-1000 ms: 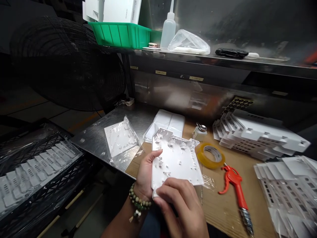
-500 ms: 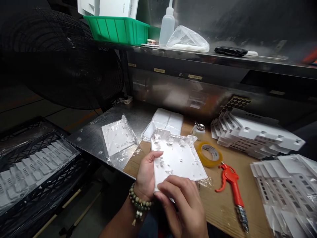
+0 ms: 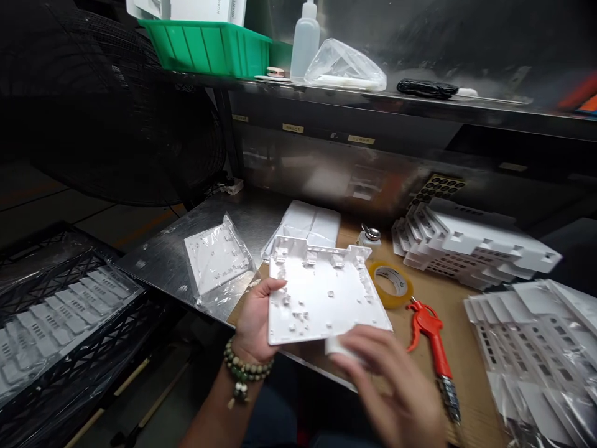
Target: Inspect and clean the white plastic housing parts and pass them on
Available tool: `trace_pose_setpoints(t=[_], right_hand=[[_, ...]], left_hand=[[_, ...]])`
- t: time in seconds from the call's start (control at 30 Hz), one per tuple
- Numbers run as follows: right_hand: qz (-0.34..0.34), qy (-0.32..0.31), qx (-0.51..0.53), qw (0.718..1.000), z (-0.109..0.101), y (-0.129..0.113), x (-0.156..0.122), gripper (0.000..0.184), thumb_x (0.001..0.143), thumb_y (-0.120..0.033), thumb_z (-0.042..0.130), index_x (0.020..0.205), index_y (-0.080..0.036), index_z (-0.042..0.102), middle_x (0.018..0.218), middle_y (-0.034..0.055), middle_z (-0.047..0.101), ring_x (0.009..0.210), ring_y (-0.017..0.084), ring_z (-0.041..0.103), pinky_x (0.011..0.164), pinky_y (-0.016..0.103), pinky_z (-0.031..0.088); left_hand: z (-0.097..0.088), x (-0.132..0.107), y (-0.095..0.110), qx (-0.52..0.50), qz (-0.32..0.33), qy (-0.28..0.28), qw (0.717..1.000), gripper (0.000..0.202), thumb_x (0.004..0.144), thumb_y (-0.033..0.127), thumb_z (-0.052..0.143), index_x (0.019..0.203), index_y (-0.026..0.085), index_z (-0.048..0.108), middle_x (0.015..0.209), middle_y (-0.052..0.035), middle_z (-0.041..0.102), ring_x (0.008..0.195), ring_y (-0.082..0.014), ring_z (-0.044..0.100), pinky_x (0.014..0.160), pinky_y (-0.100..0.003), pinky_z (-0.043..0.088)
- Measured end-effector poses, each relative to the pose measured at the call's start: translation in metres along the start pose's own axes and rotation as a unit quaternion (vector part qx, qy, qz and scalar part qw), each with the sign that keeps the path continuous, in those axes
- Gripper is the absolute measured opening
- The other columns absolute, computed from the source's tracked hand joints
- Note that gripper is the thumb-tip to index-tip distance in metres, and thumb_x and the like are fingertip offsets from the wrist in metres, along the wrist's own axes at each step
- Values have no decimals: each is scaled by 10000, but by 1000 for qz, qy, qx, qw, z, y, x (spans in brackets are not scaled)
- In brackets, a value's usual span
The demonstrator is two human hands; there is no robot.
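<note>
My left hand [image 3: 254, 320] grips the left edge of a white moulded plastic panel [image 3: 321, 289], thumb on top, holding it tilted above the bench edge. Small ribs and clips stand up from the panel's face. My right hand [image 3: 396, 392] is below the panel's near right corner, blurred by motion; a small white piece [image 3: 342, 348] shows at its fingertips under the panel. A beaded bracelet [image 3: 245, 370] is on my left wrist.
A bagged white panel [image 3: 214, 255] lies on the steel bench at left. Yellow tape roll [image 3: 392, 280], red air blow gun [image 3: 433, 342] and stacks of white panels [image 3: 471, 246] lie to the right. A black crate with bagged parts [image 3: 56, 311] stands at left; a green bin [image 3: 205, 46] sits on the shelf.
The panel has been turned flatter and lifted slightly left. My right hand has come off its lower edge and dropped down to the right, now blurred.
</note>
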State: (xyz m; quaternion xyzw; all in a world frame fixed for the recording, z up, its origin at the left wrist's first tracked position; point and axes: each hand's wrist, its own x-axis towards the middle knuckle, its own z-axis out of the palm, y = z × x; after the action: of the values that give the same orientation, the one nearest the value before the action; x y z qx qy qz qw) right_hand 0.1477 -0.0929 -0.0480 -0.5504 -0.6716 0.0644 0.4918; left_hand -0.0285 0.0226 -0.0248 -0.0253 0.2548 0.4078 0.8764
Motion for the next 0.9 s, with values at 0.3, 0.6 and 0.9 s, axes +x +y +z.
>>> trace_pose_setpoints(t=[0.3, 0.6, 0.9], right_hand=[[146, 134, -65, 978, -56, 47, -23, 258, 938, -316, 704, 1191, -282, 741, 1186, 59, 669, 1091, 213, 651, 910, 339, 538], [36, 76, -84, 993, -29, 41, -21, 268, 941, -135, 675, 1173, -261, 724, 1121, 50, 593, 1034, 173, 640, 896, 313, 568], [7, 28, -97, 995, -38, 51, -24, 250, 941, -156, 678, 1146, -285, 743, 1099, 55, 624, 1013, 190, 657, 864, 336, 598]], left_hand=[[-50, -14, 49, 31, 90, -42, 995, 614, 879, 195, 316, 1432, 136, 577, 1132, -56, 788, 1220, -392, 632, 984, -648, 452], [-58, -21, 46, 14, 86, -48, 995, 667, 810, 160, 337, 1421, 191, 602, 1092, -20, 802, 1195, -358, 657, 984, -597, 481], [-65, -23, 49, 16, 73, -41, 996, 653, 826, 166, 301, 1397, 180, 619, 1035, -17, 809, 1164, -357, 677, 949, -587, 502]])
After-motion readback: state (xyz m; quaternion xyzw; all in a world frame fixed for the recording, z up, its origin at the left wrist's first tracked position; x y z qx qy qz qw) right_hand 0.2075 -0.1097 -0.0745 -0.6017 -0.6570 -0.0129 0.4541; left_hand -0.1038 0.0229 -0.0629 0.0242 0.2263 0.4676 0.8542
